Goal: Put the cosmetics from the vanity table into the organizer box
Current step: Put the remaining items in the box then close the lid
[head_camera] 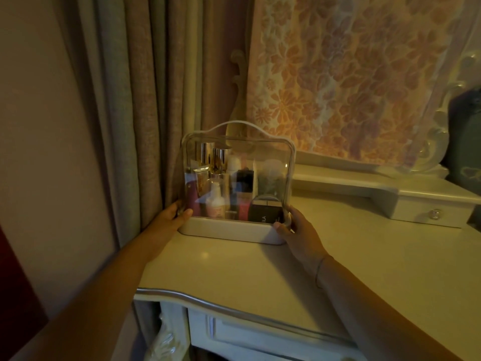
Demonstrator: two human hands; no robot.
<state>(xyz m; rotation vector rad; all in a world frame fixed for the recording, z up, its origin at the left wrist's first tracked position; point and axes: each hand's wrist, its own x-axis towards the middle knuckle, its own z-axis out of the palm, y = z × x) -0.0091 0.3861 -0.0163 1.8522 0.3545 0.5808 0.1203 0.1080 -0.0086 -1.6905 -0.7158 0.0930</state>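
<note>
The organizer box point(229, 231) stands at the back left corner of the vanity table point(260, 272). It has a white base, a clear domed cover and a white handle on top. Inside it stand several cosmetics: gold-capped bottles point(212, 156), a small pink-labelled bottle point(215, 201), a black-capped tube point(244, 182) and a black compact box point(264, 213). My left hand point(173, 213) grips the box's lower left edge, thumb on the clear cover. My right hand point(294, 227) grips the lower right corner.
Heavy curtains point(125, 113) hang right behind and left of the box. A mirror with a carved white frame point(442, 131) reflects a floral curtain. A raised shelf with a small knobbed drawer point(426, 212) runs along the table's back right.
</note>
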